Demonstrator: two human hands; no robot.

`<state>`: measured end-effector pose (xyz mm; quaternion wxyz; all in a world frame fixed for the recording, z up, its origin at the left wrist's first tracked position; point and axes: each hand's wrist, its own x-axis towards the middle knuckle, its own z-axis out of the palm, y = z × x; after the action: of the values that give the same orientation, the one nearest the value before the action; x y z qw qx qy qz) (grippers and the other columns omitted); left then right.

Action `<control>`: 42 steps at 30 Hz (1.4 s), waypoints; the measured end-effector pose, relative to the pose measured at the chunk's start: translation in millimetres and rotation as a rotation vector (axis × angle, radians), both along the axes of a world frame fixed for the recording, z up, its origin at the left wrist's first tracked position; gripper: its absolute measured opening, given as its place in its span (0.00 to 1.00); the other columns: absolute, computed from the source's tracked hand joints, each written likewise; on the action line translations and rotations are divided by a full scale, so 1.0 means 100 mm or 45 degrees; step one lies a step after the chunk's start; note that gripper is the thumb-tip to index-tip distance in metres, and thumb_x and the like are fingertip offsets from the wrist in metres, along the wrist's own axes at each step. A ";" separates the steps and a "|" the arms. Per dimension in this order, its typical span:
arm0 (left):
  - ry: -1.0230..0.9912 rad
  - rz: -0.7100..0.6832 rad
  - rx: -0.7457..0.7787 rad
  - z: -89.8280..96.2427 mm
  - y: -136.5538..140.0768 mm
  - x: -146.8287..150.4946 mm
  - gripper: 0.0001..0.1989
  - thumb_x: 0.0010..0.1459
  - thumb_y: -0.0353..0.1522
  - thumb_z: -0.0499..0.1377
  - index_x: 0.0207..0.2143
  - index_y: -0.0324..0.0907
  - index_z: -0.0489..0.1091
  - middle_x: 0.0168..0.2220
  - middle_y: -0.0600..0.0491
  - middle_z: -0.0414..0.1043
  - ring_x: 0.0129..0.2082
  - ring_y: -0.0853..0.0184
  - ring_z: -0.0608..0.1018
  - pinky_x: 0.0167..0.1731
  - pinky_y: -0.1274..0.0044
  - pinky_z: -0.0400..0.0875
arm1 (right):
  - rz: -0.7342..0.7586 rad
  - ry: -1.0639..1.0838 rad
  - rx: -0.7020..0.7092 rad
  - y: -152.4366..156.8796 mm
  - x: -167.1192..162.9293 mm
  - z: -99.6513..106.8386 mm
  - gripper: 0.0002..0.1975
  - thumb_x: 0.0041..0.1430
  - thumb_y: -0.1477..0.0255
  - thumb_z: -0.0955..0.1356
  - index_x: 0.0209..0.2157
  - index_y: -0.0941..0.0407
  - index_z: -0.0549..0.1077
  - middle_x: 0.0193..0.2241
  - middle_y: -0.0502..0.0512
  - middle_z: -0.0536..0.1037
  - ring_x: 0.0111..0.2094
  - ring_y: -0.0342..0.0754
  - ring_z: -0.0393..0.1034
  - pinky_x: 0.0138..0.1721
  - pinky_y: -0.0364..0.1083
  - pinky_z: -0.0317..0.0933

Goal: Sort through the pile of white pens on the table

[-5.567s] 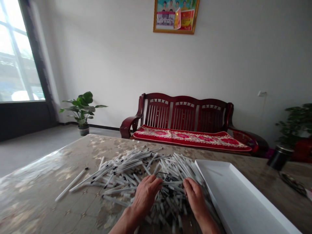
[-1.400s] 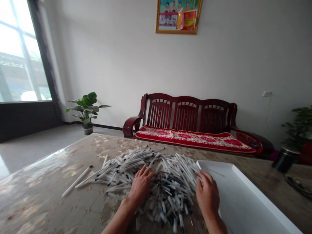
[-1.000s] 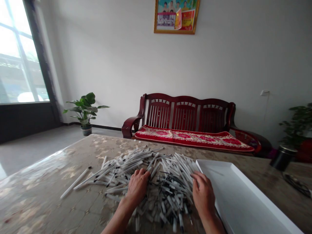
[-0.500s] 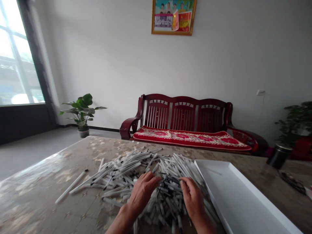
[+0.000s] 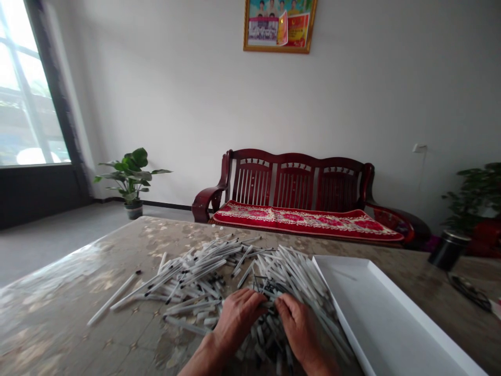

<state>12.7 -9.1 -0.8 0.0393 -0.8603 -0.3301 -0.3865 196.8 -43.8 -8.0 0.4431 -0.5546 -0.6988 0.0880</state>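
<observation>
The pen tubes (image 5: 291, 267) look like smooth, translucent plastic. The counter (image 5: 70, 324) has a glossy finish; the white tray (image 5: 395, 318) looks matt and smooth, the bench (image 5: 295, 190) polished wood, its runner (image 5: 297, 218) matt cloth.

Free room over white tray (image 5: 403, 313), pen pile (image 5: 297, 274) in the way leftward.

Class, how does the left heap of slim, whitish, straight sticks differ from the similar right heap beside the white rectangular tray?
The left heap shows many black ends; the right heap shows few, if any. Sticks in the left heap mostly rise rightward; those in the right heap mostly slope down rightward. Both lie on the patterned brown tabletop.
</observation>
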 end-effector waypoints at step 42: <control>0.027 0.083 0.040 -0.09 0.05 0.04 0.08 0.65 0.36 0.58 0.33 0.45 0.73 0.24 0.58 0.78 0.24 0.71 0.79 0.27 0.83 0.69 | 0.009 0.322 -0.068 0.05 0.00 -0.03 0.18 0.64 0.58 0.63 0.28 0.53 0.77 0.23 0.50 0.77 0.26 0.47 0.72 0.29 0.41 0.65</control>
<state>17.0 -3.9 -9.9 0.0688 -0.8524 -0.3512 -0.3812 197.1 -39.0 -11.0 0.5126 -0.5481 -0.6367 0.1773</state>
